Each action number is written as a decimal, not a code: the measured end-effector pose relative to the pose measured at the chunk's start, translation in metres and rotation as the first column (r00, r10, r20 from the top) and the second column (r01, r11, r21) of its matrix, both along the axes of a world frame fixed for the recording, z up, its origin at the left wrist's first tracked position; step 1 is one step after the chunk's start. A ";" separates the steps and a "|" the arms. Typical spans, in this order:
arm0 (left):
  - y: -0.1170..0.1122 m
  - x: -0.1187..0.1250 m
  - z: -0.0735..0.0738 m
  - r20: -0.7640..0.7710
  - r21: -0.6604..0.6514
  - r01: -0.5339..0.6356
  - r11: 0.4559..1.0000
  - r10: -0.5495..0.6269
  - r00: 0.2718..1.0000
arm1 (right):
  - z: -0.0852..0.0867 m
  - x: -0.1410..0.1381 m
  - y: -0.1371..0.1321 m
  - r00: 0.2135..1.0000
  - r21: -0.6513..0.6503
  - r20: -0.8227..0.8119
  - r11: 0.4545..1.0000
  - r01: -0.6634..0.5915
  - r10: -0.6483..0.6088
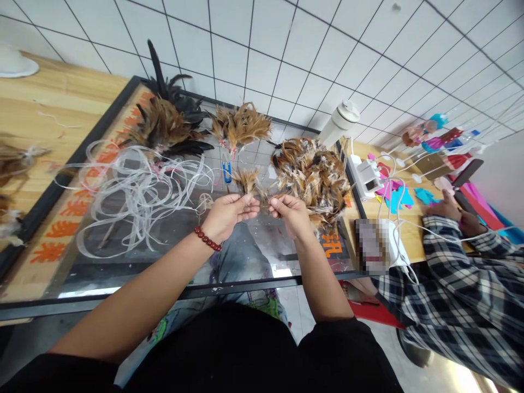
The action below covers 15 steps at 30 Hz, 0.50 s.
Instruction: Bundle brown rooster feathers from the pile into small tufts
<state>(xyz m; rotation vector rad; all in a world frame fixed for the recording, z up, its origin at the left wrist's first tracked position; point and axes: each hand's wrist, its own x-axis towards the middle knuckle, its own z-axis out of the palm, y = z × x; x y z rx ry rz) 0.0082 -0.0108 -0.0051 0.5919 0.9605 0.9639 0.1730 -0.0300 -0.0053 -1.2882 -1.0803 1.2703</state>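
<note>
Yr forearms reach fwd, wrists turned in, hands meeting low over the glass tabletop [123, 267]. Left hand [227, 215] & right hand [291, 214] both pinch the base of a feather tuft [246, 182] btwn thumb & fingertips. The tabletop is black-framed, wooden bench either side of it, white tiles beyond its far edge. Tuft sits over the tabletop's middle, long axis running away from you, tips fanned toward that far edge

White plastic strapping [135, 185] lies tangled on the glass tabletop [102, 267], blue snips [226, 172] just beside it, a dark feather bundle [167, 123] and a tan feather bundle [241, 126] behind. At the right stand a white bottle [339, 123] and a power strip [368, 174], near coloured paper scraps [395, 196] and a co-worker's plaid sleeve [450, 262].
</note>
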 end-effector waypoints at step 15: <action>-0.006 -0.001 -0.002 -0.006 -0.003 0.345 0.939 -0.345 0.939 | -0.012 -0.006 0.001 0.988 0.169 0.150 0.984 -0.057 0.032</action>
